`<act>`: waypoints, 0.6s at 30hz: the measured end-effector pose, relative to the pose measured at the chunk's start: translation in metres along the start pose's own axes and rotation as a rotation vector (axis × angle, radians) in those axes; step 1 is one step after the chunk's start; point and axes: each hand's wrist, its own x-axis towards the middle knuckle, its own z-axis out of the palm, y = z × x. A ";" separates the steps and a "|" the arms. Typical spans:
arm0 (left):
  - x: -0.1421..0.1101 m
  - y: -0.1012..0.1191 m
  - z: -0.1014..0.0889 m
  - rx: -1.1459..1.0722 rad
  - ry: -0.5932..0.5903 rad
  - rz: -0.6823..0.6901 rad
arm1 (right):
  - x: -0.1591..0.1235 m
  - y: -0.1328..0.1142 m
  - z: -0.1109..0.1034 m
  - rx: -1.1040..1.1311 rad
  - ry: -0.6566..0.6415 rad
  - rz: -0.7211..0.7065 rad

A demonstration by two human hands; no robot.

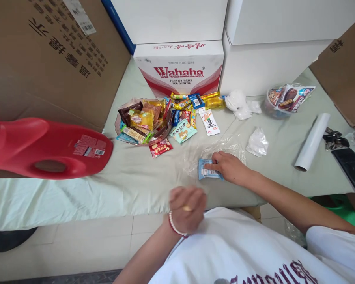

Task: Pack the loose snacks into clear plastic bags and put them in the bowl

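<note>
My right hand (229,167) rests on the pale green cloth (130,173), its fingertips pressing a small blue snack packet (208,170) that lies inside or under a clear plastic bag (213,152). My left hand (186,209) hangs near the table's front edge, fingers curled into a loose fist and blurred; a bead bracelet circles its wrist. A glass bowl (142,122) heaped with wrapped snacks stands behind, with more packets (195,106) spilled to its right.
A red plastic jug (44,148) lies on its side at left. Cardboard and white boxes, one marked Wahaha (179,67), line the back. Crumpled clear bags (257,142), a filled snack bag (288,98), a roll of film (312,142), keys and a phone (350,167) sit at right.
</note>
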 end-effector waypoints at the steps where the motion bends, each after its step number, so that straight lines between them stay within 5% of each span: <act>1: -0.001 0.006 0.008 -0.010 -0.054 0.103 | 0.000 -0.001 0.000 0.006 0.000 0.008; 4: 0.013 0.013 0.032 0.169 -0.130 0.381 | -0.002 0.001 -0.002 0.076 -0.012 0.054; 8: 0.030 0.001 0.048 0.326 -0.107 0.351 | -0.001 0.015 -0.014 0.294 -0.071 0.071; 14: 0.025 -0.002 0.056 0.355 -0.100 0.351 | 0.038 0.047 -0.029 0.064 0.216 0.418; 18: 0.029 0.003 0.059 0.352 -0.103 0.354 | 0.058 0.062 -0.035 0.167 0.027 0.458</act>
